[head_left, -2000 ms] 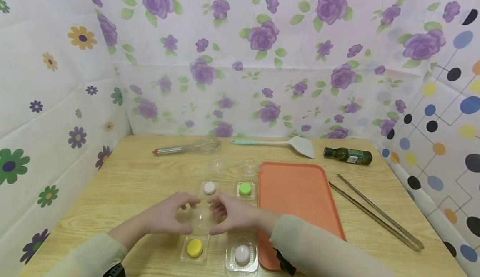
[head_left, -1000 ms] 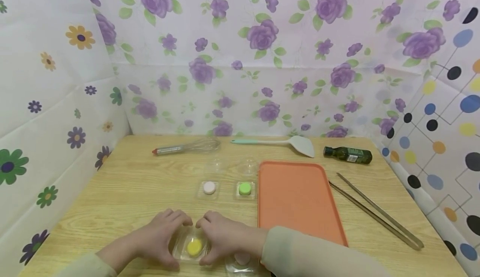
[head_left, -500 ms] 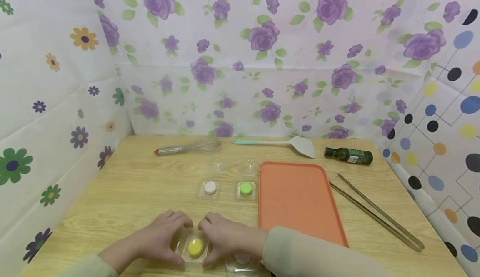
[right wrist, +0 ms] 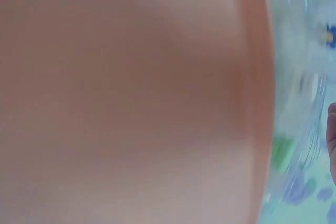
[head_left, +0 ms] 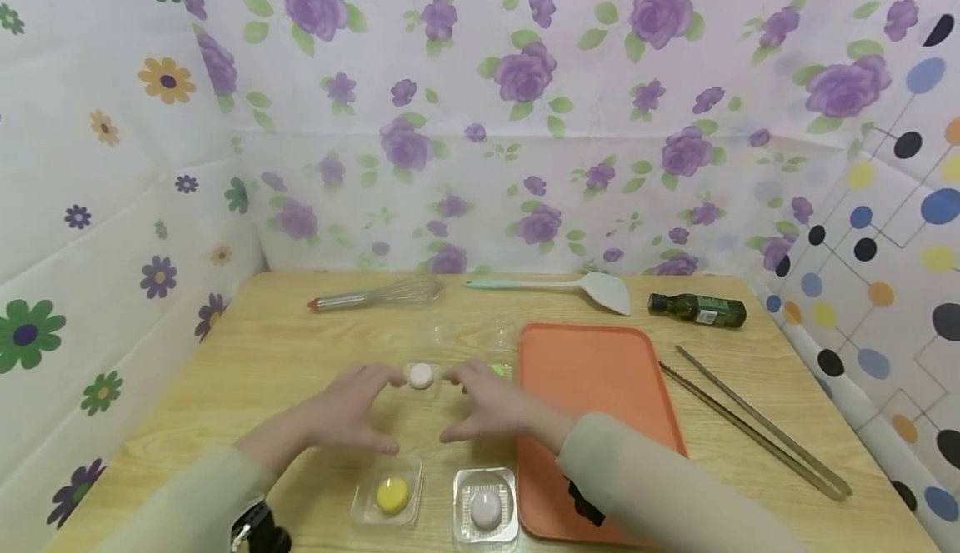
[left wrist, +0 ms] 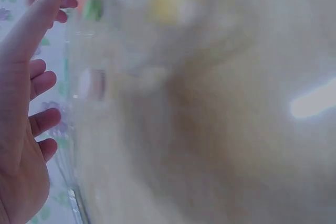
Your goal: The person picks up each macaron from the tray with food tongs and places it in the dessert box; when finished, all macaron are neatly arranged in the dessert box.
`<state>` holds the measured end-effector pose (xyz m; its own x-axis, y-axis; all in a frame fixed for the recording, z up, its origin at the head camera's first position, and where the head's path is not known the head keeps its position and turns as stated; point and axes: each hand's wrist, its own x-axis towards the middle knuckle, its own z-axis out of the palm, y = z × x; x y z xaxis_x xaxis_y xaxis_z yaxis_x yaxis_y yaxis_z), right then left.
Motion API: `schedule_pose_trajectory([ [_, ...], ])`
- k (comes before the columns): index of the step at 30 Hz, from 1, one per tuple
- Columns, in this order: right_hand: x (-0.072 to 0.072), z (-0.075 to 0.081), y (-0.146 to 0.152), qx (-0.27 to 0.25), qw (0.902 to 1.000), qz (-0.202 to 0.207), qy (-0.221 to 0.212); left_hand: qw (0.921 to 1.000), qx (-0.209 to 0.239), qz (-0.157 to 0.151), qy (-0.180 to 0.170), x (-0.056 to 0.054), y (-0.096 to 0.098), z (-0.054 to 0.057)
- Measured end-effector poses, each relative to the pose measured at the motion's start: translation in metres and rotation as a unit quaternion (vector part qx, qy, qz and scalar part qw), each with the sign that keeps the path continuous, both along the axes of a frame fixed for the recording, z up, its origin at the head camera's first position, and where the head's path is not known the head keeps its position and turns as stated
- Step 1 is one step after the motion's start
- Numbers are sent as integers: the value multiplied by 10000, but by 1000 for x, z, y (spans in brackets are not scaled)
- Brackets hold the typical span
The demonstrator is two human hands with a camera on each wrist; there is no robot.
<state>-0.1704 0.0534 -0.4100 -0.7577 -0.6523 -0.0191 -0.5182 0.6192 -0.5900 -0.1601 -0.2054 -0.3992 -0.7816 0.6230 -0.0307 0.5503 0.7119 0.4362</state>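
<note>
My left hand (head_left: 348, 411) hovers over the table with its fingers spread and nothing held. Facing it, my right hand (head_left: 491, 407) is also empty, thumb and fingers apart. Just in front of the left hand is a clear plastic box (head_left: 362, 510) with a yellow macaron (head_left: 392, 495) inside, under what looks like a clear lid. A pale pink macaron (head_left: 421, 376) on a clear base lies beyond the gap between the hands. The right hand partly hides a green macaron (head_left: 498, 369). Closer to me, a pale lilac macaron (head_left: 486, 508) sits in another clear box (head_left: 461, 528).
Two clear domed lids (head_left: 437, 332) (head_left: 501, 334) lie behind the macarons. An orange tray (head_left: 592, 395) is on the right, beside long metal tongs (head_left: 757, 424). Along the back lie a whisk (head_left: 382, 295), a spatula (head_left: 555, 284) and a green bottle (head_left: 697, 310).
Both hands carried a clear lid towards me and set it over the yellow macaron. They have since let go and moved forward, towards the pale pink macaron.
</note>
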Motion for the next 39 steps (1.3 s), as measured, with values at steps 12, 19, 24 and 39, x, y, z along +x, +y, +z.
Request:
schedule_pose_trajectory([
  [12,-35,1,44,-275,9963,-739,-354,9994,-224,5,275,-57,46,13],
  [19,-50,-1,60,-345,9947,-947,-197,9991,-327,-4,258,-80,62,14],
  [24,-64,-7,71,-246,9918,-1249,117,9985,-508,12,215,-99,72,17],
  [39,-94,-18,84,-239,9824,-1810,-396,9955,-805,456,-183,-129,101,11],
])
